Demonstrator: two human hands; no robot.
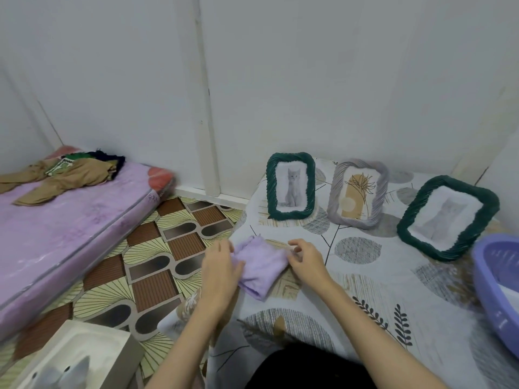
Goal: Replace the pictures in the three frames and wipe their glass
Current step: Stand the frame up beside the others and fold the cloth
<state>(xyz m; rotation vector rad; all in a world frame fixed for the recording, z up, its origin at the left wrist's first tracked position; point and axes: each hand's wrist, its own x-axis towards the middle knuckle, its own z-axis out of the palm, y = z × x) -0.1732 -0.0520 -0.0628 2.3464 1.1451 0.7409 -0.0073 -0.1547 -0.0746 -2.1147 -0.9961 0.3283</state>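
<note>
Three picture frames stand in a row on the patterned sheet [365, 279]. The left green frame [290, 186] holds a grey cat picture. A grey frame [358, 193] in the middle shows a plant drawing. The right green frame [448, 217] leans back with a pale cat picture. In front of them lies a folded lilac cloth [259, 266]. My left hand [222, 272] grips its left side, and my right hand [306, 258] pinches its right edge.
A purple plastic basin [497, 290] sits at the right edge. A pink mattress [64, 231] with crumpled clothes [64, 175] lies to the left across a patterned floor [157, 259]. A white box [78, 357] is at the bottom left. White walls stand behind.
</note>
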